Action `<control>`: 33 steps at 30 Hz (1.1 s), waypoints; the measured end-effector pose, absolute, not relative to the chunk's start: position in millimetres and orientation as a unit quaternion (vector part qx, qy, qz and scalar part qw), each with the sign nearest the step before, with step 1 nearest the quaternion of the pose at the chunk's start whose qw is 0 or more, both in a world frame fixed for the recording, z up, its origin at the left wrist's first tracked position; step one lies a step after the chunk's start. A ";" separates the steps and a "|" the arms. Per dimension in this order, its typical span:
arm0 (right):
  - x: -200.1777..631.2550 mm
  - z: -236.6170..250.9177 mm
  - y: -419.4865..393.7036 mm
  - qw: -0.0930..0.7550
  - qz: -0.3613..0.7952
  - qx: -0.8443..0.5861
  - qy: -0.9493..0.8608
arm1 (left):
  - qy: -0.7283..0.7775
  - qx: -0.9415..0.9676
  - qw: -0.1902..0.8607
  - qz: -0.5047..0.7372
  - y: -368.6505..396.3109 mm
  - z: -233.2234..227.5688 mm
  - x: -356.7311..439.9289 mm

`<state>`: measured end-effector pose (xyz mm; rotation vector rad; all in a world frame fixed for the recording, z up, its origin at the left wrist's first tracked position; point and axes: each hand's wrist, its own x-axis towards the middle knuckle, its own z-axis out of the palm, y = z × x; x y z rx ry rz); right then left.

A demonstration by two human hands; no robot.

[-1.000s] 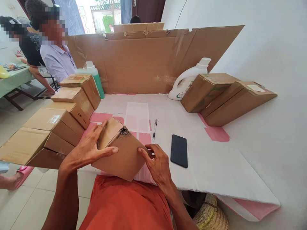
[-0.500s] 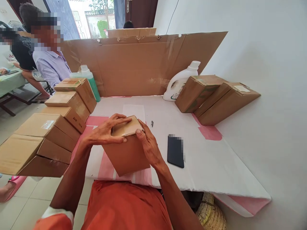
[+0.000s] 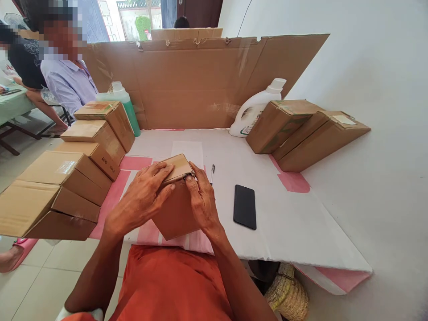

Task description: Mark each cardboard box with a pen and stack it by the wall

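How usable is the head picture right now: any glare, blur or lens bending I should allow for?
Head view: even daylight, soft shadows, the doorway at the top overexposed; sharp on the small cardboard box under the left hand and right hand; faint sheen on the box's taped top; wide-angle bending stretches the cardboard boxes at the left edge; the faces are pixelated.

Single head-worn view, looking forward and down from above the wearer's lap, close over the near edge of the counter (image 3: pixel 294 232), facing a cardboard screen (image 3: pixel 200 84) at the far side, white wall to the right, open doorway beyond, strong wide-angle stretch at the edges.
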<state>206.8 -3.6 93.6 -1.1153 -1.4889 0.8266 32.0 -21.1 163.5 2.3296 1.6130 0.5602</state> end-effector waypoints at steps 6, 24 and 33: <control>192.1 89.8 -24.1 0.545 0.294 -0.468 -0.630 | 0.630 0.737 0.057 0.238 -25.6 160.3 57.2; 206.1 110.3 -19.3 0.482 0.270 -0.484 -0.679 | 0.573 0.778 0.028 0.257 -27.1 148.6 48.0; 225.5 105.7 -7.0 0.479 0.358 -0.444 -0.668 | 0.589 0.770 -0.010 0.244 -23.6 143.7 51.2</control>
